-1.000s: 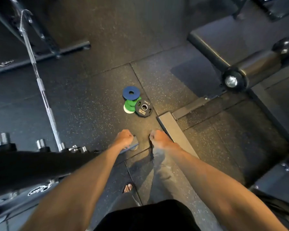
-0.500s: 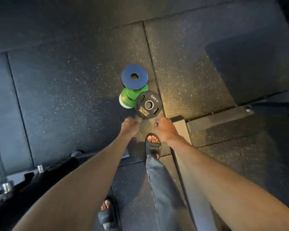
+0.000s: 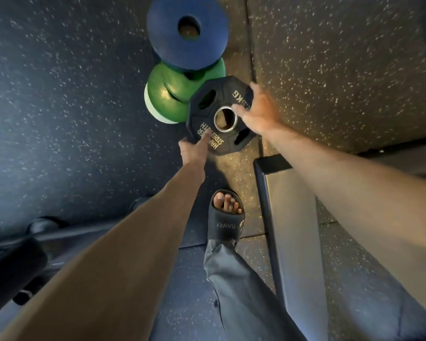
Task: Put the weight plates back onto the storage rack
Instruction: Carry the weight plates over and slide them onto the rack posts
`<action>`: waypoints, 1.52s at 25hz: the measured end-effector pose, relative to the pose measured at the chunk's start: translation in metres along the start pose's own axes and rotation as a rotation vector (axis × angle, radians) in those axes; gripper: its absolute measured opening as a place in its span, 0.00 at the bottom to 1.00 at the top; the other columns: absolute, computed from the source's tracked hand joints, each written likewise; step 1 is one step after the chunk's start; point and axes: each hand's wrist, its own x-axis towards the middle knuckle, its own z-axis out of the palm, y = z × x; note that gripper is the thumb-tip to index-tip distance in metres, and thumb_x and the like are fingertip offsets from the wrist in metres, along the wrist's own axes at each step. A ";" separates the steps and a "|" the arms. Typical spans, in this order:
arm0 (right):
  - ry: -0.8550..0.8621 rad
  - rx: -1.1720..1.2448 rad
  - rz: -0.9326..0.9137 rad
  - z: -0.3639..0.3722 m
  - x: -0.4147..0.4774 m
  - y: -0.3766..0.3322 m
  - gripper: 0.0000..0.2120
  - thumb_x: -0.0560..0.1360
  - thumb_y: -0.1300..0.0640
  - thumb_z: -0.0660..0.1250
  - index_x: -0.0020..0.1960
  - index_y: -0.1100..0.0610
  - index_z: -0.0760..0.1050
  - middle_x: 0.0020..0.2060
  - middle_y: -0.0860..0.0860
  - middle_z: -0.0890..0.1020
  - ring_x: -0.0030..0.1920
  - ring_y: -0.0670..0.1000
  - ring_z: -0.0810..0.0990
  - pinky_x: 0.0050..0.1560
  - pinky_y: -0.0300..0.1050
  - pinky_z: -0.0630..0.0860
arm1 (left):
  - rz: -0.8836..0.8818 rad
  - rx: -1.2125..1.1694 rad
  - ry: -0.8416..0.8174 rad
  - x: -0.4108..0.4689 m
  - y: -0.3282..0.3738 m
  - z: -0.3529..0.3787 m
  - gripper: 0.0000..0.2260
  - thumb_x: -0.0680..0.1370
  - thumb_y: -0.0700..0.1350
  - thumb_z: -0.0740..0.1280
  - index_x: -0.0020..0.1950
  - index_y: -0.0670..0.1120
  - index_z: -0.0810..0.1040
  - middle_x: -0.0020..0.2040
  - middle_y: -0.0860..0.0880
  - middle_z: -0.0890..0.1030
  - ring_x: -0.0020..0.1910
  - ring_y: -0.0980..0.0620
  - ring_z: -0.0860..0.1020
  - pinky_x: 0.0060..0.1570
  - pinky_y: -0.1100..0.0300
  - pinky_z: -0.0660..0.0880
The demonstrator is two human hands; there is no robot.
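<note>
A dark, speckled rubber gym floor fills the view. A second ago I stood upright; now I have bent low over a small pile of plates. The black plate leans on the green plates, with the blue plate behind them. My left hand touches its near edge, my right hand its far edge, fingers spread, not yet gripping. Lifting looks next; no rack is in view.
</note>
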 end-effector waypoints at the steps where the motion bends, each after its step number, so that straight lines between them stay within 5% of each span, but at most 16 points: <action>1: 0.002 0.007 -0.011 0.003 0.013 -0.001 0.36 0.77 0.47 0.71 0.79 0.55 0.59 0.73 0.55 0.71 0.72 0.57 0.70 0.70 0.47 0.67 | 0.006 -0.055 -0.008 0.012 -0.004 0.004 0.31 0.72 0.56 0.75 0.69 0.45 0.69 0.63 0.46 0.77 0.60 0.46 0.78 0.64 0.48 0.75; 7: 0.051 0.033 0.024 0.007 0.041 0.002 0.31 0.72 0.46 0.75 0.69 0.57 0.71 0.63 0.54 0.80 0.64 0.56 0.78 0.66 0.49 0.74 | 0.037 -0.164 -0.068 0.025 -0.013 0.007 0.12 0.74 0.54 0.74 0.49 0.52 0.74 0.58 0.46 0.80 0.56 0.48 0.81 0.52 0.52 0.82; 16: 0.105 0.246 0.064 -0.045 -0.115 -0.036 0.21 0.73 0.45 0.74 0.58 0.52 0.70 0.56 0.54 0.80 0.54 0.54 0.80 0.57 0.47 0.78 | 0.069 -0.088 -0.142 -0.119 0.010 -0.089 0.13 0.76 0.50 0.73 0.56 0.48 0.76 0.53 0.50 0.82 0.52 0.51 0.82 0.47 0.55 0.80; 20: 0.122 0.331 0.040 -0.098 -0.225 -0.086 0.16 0.76 0.50 0.72 0.57 0.56 0.72 0.50 0.54 0.81 0.41 0.50 0.81 0.39 0.38 0.76 | 0.163 -0.069 -0.158 -0.231 0.040 -0.145 0.17 0.74 0.50 0.74 0.61 0.48 0.76 0.59 0.47 0.82 0.58 0.46 0.81 0.56 0.48 0.79; 24: 0.181 0.404 -0.033 -0.153 -0.363 -0.136 0.19 0.76 0.50 0.73 0.60 0.58 0.72 0.51 0.55 0.80 0.55 0.55 0.80 0.55 0.47 0.75 | 0.301 -0.045 -0.228 -0.361 0.057 -0.214 0.12 0.75 0.49 0.74 0.54 0.49 0.76 0.57 0.47 0.83 0.55 0.46 0.81 0.51 0.49 0.80; 28: 0.260 0.426 -0.113 -0.177 -0.498 -0.169 0.21 0.76 0.48 0.72 0.62 0.59 0.71 0.50 0.52 0.77 0.55 0.54 0.78 0.56 0.48 0.73 | 0.456 -0.022 -0.298 -0.482 0.055 -0.286 0.08 0.76 0.44 0.73 0.51 0.49 0.76 0.47 0.50 0.84 0.42 0.53 0.82 0.39 0.57 0.80; 33: 0.424 0.497 -0.218 -0.174 -0.658 -0.203 0.23 0.75 0.47 0.73 0.60 0.61 0.71 0.56 0.57 0.80 0.58 0.57 0.79 0.58 0.52 0.76 | 0.651 -0.029 -0.378 -0.603 0.022 -0.376 0.08 0.77 0.44 0.72 0.53 0.47 0.76 0.51 0.47 0.83 0.46 0.52 0.81 0.52 0.50 0.79; 38: 0.541 0.528 -0.283 -0.144 -0.784 -0.211 0.20 0.74 0.47 0.74 0.55 0.57 0.70 0.54 0.56 0.81 0.57 0.55 0.80 0.60 0.56 0.78 | 0.759 -0.100 -0.405 -0.677 -0.038 -0.454 0.14 0.75 0.45 0.74 0.58 0.45 0.77 0.55 0.45 0.84 0.48 0.51 0.82 0.42 0.57 0.79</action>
